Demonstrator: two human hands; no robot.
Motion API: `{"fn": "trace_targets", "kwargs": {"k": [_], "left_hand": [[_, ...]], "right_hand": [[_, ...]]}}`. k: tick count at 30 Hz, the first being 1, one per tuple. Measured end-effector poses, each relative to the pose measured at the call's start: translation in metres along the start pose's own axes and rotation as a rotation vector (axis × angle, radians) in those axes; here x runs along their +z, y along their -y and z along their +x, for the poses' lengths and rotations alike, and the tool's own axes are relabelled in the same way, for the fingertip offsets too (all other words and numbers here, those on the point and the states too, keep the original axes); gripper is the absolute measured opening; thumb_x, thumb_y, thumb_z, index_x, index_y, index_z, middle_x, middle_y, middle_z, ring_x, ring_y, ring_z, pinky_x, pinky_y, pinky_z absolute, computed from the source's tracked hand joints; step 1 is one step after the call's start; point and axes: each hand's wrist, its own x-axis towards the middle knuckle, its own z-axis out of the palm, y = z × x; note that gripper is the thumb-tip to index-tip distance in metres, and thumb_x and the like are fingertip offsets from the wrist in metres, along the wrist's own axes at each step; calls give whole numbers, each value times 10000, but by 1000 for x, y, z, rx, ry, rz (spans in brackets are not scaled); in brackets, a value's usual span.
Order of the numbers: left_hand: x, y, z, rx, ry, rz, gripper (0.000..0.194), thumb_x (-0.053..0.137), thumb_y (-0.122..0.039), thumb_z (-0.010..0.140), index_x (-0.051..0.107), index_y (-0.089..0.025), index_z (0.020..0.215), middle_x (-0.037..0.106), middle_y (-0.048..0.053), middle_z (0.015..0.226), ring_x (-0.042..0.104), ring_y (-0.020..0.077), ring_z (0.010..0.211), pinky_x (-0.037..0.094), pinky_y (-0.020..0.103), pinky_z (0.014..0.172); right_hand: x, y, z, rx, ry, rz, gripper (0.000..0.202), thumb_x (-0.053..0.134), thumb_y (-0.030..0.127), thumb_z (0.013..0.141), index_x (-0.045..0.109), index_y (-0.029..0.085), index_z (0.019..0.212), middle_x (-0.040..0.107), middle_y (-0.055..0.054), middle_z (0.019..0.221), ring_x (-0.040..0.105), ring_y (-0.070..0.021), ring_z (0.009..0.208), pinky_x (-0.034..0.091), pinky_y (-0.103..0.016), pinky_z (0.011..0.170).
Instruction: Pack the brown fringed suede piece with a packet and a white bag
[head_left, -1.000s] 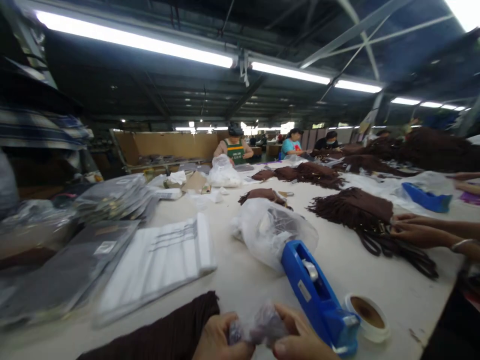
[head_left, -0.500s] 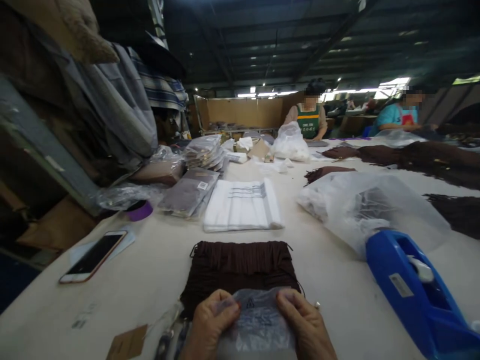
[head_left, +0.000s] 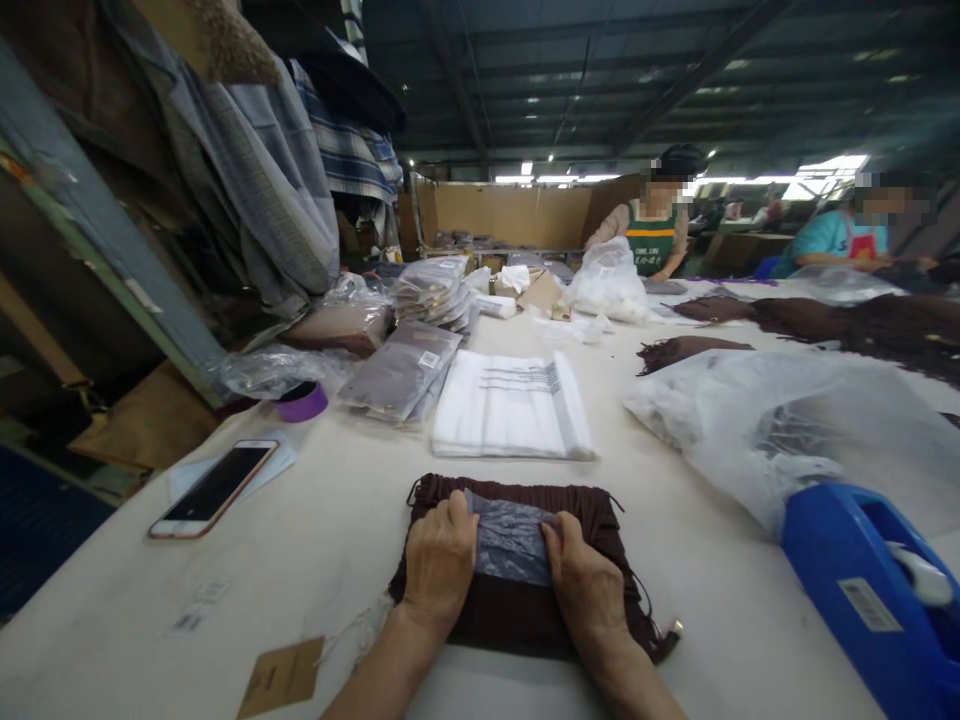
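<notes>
A dark brown gathered fabric piece (head_left: 517,615) lies flat on the pale table (head_left: 300,590), thin cords at its corners. Over its upper part, a small clear plastic bag (head_left: 512,540) is stretched between my two hands. My left hand (head_left: 442,550) pinches the bag's left edge, fingers closed. The right edge is gripped by my right hand (head_left: 589,580), thumb and fingers pressed together. Just beyond the brown piece sits a folded white cloth with grey stripes (head_left: 510,410). A brown card tag (head_left: 283,678) rests near the front edge, left of my left forearm.
At right stand a blue tape dispenser (head_left: 862,590) and a large translucent bag (head_left: 720,410). A phone (head_left: 214,490), purple tape roll (head_left: 301,402) and bagged grey goods (head_left: 401,370) are on the left. Two people work across the table, one in a green apron (head_left: 651,245).
Both hands have moved forward with the plastic bag, from the brown piece's near edge to its upper part. The view has shifted slightly, so surroundings appear further right.
</notes>
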Motion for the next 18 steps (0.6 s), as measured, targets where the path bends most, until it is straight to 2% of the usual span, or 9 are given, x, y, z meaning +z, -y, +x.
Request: {"fn": "trace_targets", "kwargs": {"k": [1, 3, 4, 6, 8, 10, 13, 16, 18], "left_hand": [[-1, -1, -2, 71, -89, 52, 253, 449, -166, 870, 590, -79, 1060, 654, 162, 897, 614, 277, 815, 455, 369, 697], [-2, -5, -6, 348, -248, 120, 357, 390, -125, 882, 496, -85, 1220, 604, 174, 1128, 566, 284, 1022, 446, 401, 829], [-1, -7, -8, 500, -276, 132, 376, 370, -126, 890, 475, -107, 1250, 568, 154, 1213, 518, 278, 1118, 423, 408, 900], [4, -11, -13, 652, -189, 123, 384, 385, -219, 907, 455, -138, 1276, 506, 132, 1309, 424, 282, 1235, 375, 435, 988], [12, -12, -19, 600, -39, 127, 469, 440, -369, 894, 415, -160, 1313, 454, 143, 1359, 389, 310, 1266, 368, 478, 999], [20, -13, -24, 508, 58, 129, 579, 475, -451, 869, 349, -168, 1358, 399, 162, 1396, 365, 329, 1283, 361, 502, 1008], [24, -14, -27, 456, 129, 103, 613, 460, -469, 874, 297, -175, 1386, 330, 167, 1434, 291, 342, 1322, 321, 518, 1040], [19, -18, -23, 441, 225, 77, 555, 374, -395, 916, 274, -129, 1393, 314, 180, 1436, 267, 347, 1330, 295, 530, 1055], [10, -16, -18, 459, 309, 26, 550, 335, -354, 925, 245, -86, 1397, 305, 179, 1440, 253, 324, 1339, 274, 507, 1080]], "right_hand": [[3, -1, -1, -11, -6, -35, 704, 76, 580, 904, 633, 162, 799, 583, -73, 469, 579, -199, 404, 265, -245, 389], [5, -2, -3, -32, -14, -93, 656, 98, 534, 924, 632, 160, 851, 597, -74, 487, 585, -194, 410, 268, -238, 387], [5, -2, -3, -41, -15, -115, 622, 116, 509, 932, 627, 158, 884, 611, -77, 509, 587, -189, 413, 275, -234, 387], [1, -4, -2, -49, -5, -155, 525, 190, 470, 941, 608, 153, 958, 632, -74, 545, 586, -176, 411, 296, -229, 388], [-8, -5, 0, -50, 4, -212, 429, 278, 431, 937, 577, 139, 1035, 635, -63, 558, 584, -175, 415, 329, -234, 391], [-20, -2, 2, -89, -57, -256, 379, 335, 378, 926, 546, 116, 1100, 660, -90, 657, 627, -205, 526, 401, -262, 437], [-31, 9, 1, -259, -224, -162, 342, 387, 276, 907, 515, 132, 1189, 661, -140, 944, 642, -241, 847, 501, -324, 676], [-21, 16, -4, -570, -142, -11, 448, 378, 242, 911, 373, 181, 1355, 605, -114, 1172, 541, -231, 1116, 414, -376, 949], [-4, 14, -9, -694, -44, -20, 527, 326, 286, 931, 219, 165, 1433, 522, -123, 1304, 440, -251, 1236, 349, -431, 1009]]}}
